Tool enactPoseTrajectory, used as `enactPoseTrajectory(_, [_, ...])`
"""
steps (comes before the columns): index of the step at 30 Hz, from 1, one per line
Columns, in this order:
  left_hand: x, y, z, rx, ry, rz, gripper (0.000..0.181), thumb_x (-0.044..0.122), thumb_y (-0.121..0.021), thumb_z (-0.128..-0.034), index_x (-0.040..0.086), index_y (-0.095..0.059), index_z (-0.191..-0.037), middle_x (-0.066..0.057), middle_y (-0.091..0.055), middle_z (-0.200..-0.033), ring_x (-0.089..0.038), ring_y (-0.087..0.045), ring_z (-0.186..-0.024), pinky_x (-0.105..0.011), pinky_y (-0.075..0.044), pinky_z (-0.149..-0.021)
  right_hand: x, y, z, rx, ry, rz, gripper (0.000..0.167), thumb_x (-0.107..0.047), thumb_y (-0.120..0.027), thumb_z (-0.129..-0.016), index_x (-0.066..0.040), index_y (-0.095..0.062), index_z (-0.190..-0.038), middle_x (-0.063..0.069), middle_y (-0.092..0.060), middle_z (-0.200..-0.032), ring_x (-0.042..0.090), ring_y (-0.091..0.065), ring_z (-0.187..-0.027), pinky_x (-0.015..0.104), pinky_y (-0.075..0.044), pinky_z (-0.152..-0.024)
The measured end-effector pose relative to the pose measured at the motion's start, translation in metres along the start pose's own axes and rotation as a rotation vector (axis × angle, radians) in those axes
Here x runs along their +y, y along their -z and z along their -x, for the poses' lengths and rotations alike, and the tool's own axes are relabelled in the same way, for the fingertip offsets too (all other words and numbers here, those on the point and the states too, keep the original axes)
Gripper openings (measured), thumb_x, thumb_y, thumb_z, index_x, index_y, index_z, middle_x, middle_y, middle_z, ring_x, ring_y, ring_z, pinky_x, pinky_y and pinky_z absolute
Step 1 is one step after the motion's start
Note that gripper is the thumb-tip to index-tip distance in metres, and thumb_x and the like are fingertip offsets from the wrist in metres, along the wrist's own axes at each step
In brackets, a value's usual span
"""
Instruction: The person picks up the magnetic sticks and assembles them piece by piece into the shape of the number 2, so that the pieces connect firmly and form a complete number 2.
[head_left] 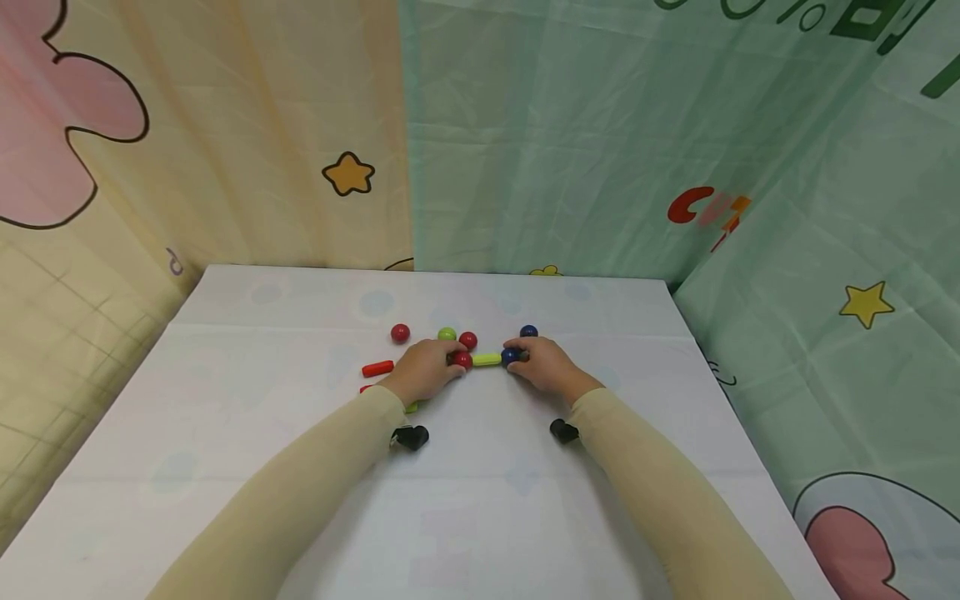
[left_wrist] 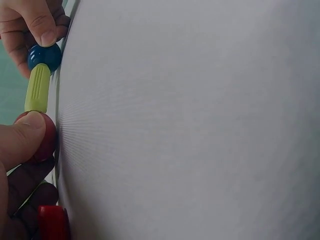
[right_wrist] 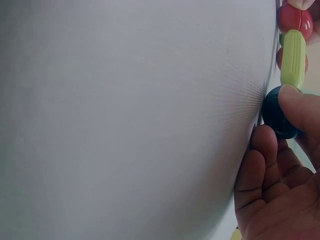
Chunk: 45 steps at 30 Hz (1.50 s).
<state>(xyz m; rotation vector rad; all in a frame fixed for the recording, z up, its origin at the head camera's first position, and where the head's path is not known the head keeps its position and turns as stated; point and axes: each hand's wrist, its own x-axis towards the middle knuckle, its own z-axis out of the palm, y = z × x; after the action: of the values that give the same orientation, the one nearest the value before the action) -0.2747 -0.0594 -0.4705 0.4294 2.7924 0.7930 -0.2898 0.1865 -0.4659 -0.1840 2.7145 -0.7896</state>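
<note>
My left hand [head_left: 423, 368] pinches a red ball [head_left: 462, 360] between thumb and fingers. Opposite it, a dark blue ball [head_left: 510, 357] is held in the thumb and fingers of my right hand [head_left: 552, 367]. A ribbed yellow-green rod [head_left: 486, 359] spans the two balls and touches both. In the left wrist view the thumb lies over the red ball [left_wrist: 47, 142], with the rod [left_wrist: 37, 89] rising from it to the blue ball [left_wrist: 44, 57]. From the right wrist, the thumb presses the blue ball [right_wrist: 276, 112] beside the rod's end.
Beyond my hands lie a loose red ball [head_left: 401, 333], a green ball [head_left: 447, 333], a second red ball [head_left: 468, 340] and a blue ball [head_left: 528, 331]. A red rod [head_left: 377, 367] rests left of my left hand; a green piece [head_left: 411, 407] is mostly hidden under that wrist.
</note>
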Motion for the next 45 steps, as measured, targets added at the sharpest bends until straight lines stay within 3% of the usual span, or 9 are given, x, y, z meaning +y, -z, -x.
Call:
enactPoseTrajectory(10, [-0.001, 0.001, 0.002, -0.002, 0.002, -0.021, 0.051, 0.032, -0.075, -0.0992, 0.018, -0.063, -0.146, -0.008, -0.067, -0.14, -0.031, -0.059, -0.13, -0.049, -0.048, -0.115, 0.003, 0.002, -0.001, -0.036, 0.026, 0.021, 0.048, -0.026, -0.072, -0.101, -0.021, -0.062, -0.148, 0.013, -0.064, -0.145, 0.026, -0.061, -0.119, 0.047, -0.05, -0.111])
enactPoseTrajectory(18, [-0.001, 0.001, 0.001, 0.0, -0.011, -0.033, 0.052, 0.031, -0.075, -0.0997, 0.018, -0.062, -0.148, -0.009, -0.067, -0.142, -0.031, -0.059, -0.131, -0.049, -0.048, -0.115, 0.008, 0.009, 0.001, -0.085, 0.07, 0.056, 0.049, -0.026, -0.064, -0.106, -0.023, -0.056, -0.154, 0.014, -0.055, -0.157, 0.027, -0.058, -0.123, 0.049, -0.047, -0.113])
enactPoseTrajectory(23, [-0.002, 0.002, 0.003, 0.0, -0.016, -0.048, 0.054, 0.031, -0.074, -0.0998, 0.018, -0.06, -0.15, -0.009, -0.066, -0.144, -0.032, -0.059, -0.133, -0.049, -0.047, -0.116, 0.009, 0.009, 0.001, -0.089, 0.07, 0.045, 0.048, -0.027, -0.064, -0.107, -0.024, -0.056, -0.154, 0.014, -0.053, -0.159, 0.029, -0.055, -0.138, 0.051, -0.044, -0.118])
enactPoseTrajectory(26, [-0.003, 0.005, 0.005, 0.002, -0.026, -0.057, 0.056, 0.031, -0.074, -0.0997, 0.018, -0.058, -0.151, -0.009, -0.065, -0.145, -0.032, -0.059, -0.134, -0.05, -0.046, -0.117, 0.009, 0.009, 0.001, -0.083, 0.067, 0.042, 0.047, -0.027, -0.064, -0.106, -0.025, -0.058, -0.153, 0.013, -0.054, -0.158, 0.029, -0.055, -0.138, 0.051, -0.044, -0.118])
enactPoseTrajectory(33, [-0.017, 0.018, 0.015, -0.001, -0.056, -0.018, 0.057, 0.031, -0.075, -0.0991, 0.017, -0.058, -0.151, -0.005, -0.068, -0.143, -0.027, -0.061, -0.134, -0.049, -0.047, -0.116, 0.009, 0.009, 0.001, -0.077, 0.058, 0.031, 0.046, -0.028, -0.065, -0.106, -0.025, -0.059, -0.151, 0.013, -0.056, -0.156, 0.024, -0.058, -0.116, 0.046, -0.048, -0.109])
enactPoseTrajectory(38, [-0.031, 0.031, 0.022, -0.002, -0.096, -0.021, 0.05, 0.027, -0.074, -0.0994, 0.014, -0.062, -0.146, -0.005, -0.07, -0.139, -0.027, -0.065, -0.13, -0.048, -0.05, -0.113, 0.009, 0.01, 0.003, -0.076, 0.052, 0.022, 0.046, -0.029, -0.066, -0.105, -0.026, -0.059, -0.151, 0.013, -0.056, -0.155, 0.025, -0.057, -0.114, 0.045, -0.049, -0.106])
enactPoseTrajectory(45, [-0.049, 0.042, 0.029, -0.018, -0.081, -0.06, 0.044, 0.022, -0.073, -0.0996, 0.011, -0.066, -0.142, -0.007, -0.072, -0.132, -0.028, -0.065, -0.121, -0.049, -0.052, -0.107, 0.009, 0.01, 0.004, -0.071, 0.053, 0.009, 0.046, -0.029, -0.066, -0.105, -0.026, -0.06, -0.15, 0.012, -0.057, -0.155, 0.025, -0.058, -0.115, 0.047, -0.049, -0.108])
